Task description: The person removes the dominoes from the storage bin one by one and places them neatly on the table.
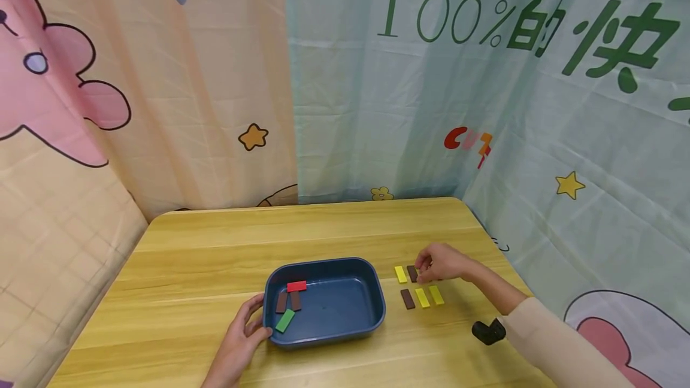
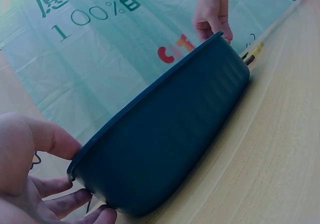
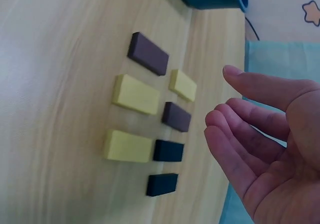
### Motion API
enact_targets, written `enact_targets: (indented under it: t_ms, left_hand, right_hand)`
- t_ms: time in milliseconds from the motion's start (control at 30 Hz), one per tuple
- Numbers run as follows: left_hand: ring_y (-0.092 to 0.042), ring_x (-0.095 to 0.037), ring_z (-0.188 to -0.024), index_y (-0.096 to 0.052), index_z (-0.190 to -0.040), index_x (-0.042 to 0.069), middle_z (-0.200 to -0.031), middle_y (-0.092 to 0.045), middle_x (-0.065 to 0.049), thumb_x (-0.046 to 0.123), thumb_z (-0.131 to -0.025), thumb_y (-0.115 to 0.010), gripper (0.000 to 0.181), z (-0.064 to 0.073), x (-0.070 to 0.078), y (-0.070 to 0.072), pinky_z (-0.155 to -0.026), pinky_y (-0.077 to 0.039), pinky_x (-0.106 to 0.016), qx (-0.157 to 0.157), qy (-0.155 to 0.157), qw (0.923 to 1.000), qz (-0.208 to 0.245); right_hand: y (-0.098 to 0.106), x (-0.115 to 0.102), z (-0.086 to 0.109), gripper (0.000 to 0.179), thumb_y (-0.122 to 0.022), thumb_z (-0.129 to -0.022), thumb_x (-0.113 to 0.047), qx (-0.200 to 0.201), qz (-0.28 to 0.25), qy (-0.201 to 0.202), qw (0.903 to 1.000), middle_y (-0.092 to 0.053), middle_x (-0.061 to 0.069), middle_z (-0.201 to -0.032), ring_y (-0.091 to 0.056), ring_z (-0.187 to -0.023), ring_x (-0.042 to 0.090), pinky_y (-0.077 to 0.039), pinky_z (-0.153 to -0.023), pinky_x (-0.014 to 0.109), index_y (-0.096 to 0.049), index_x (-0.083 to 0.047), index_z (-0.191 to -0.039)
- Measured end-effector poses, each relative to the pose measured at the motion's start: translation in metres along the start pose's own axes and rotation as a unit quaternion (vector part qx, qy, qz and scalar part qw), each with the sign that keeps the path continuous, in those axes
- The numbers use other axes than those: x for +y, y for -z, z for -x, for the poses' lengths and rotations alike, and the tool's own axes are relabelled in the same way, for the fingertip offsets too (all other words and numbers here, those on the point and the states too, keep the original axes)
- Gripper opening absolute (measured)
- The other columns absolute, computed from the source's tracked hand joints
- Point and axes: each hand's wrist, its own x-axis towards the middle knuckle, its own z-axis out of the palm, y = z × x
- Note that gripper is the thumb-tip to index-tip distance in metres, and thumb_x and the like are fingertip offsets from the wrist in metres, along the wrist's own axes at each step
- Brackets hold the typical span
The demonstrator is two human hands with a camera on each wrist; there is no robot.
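A blue plastic tub (image 1: 323, 334) stands on the table, with a red block (image 1: 296, 286), two brown blocks and a green block (image 1: 285, 321) lying in its left part. At the left end my left hand (image 1: 239, 334) holds the tub, thumb at the near corner of the rim and fingers against the outer wall. My right hand (image 1: 443, 262) hovers over the blocks right of the tub, fingers loosely bent and holding nothing. Below it lie two rows: yellow blocks (image 3: 135, 95), brown blocks (image 3: 148, 54) and two very dark blocks (image 3: 168, 150), which the hand hides in the head view.
A small black object (image 1: 489, 332) shows on the table (image 1: 215, 244) beside the right sleeve. Printed curtains (image 1: 345, 106) hang behind the table and along its sides.
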Motion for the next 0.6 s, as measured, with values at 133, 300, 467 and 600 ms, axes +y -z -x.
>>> enact_targets:
  t_ms: [133,300,467,600]
  left_hand:
    - [-0.042,-0.051,-0.139,-0.038,-0.154,0.004,-0.157,-0.035,-0.026,-0.012,-0.092,-0.057,0.066,0.001,-0.001,-0.001,-0.098,-0.052,-0.037,0.001,-0.001,1.0,0.002]
    - [-0.04,-0.052,-0.139,-0.038,-0.154,0.004,-0.157,-0.035,-0.026,-0.012,-0.092,-0.057,0.067,0.001,0.0,0.0,-0.101,-0.051,-0.042,0.001,-0.002,1.0,-0.003]
    - [-0.041,-0.052,-0.139,-0.038,-0.154,0.004,-0.158,-0.035,-0.026,-0.012,-0.092,-0.057,0.067,0.001,0.0,-0.001,-0.101,-0.051,-0.04,0.002,0.0,1.0,-0.001]
    - [-0.039,-0.054,-0.139,-0.036,-0.155,0.002,-0.158,-0.034,-0.028,-0.012,-0.093,-0.057,0.067,0.0,0.0,0.0,-0.102,-0.05,-0.042,-0.003,-0.005,1.0,-0.001]
  right_hand:
    - [0.002,-0.014,-0.009,0.023,-0.085,-0.083,-0.009,-0.025,0.015,0.022,0.9994,-0.066,-0.003,-0.084,-0.061,-0.074,0.015,-0.053,-0.069,0.033,-0.072,-0.001,-0.099]
    - [0.0,-0.03,-0.018,0.025,-0.083,-0.084,-0.007,-0.038,0.007,0.043,0.9984,-0.067,-0.002,-0.088,-0.063,-0.08,0.016,-0.055,-0.072,0.033,-0.072,0.002,-0.104]
    - [-0.003,-0.04,-0.024,0.024,-0.083,-0.083,-0.006,-0.049,0.013,0.075,0.9959,-0.068,0.001,-0.089,-0.063,-0.081,0.014,-0.055,-0.072,0.03,-0.072,0.0,-0.103]
    - [-0.006,-0.05,-0.03,0.021,-0.082,-0.083,-0.004,-0.055,0.027,0.097,0.9934,-0.068,0.003,-0.091,-0.064,-0.082,0.011,-0.055,-0.073,0.028,-0.072,-0.004,-0.102]
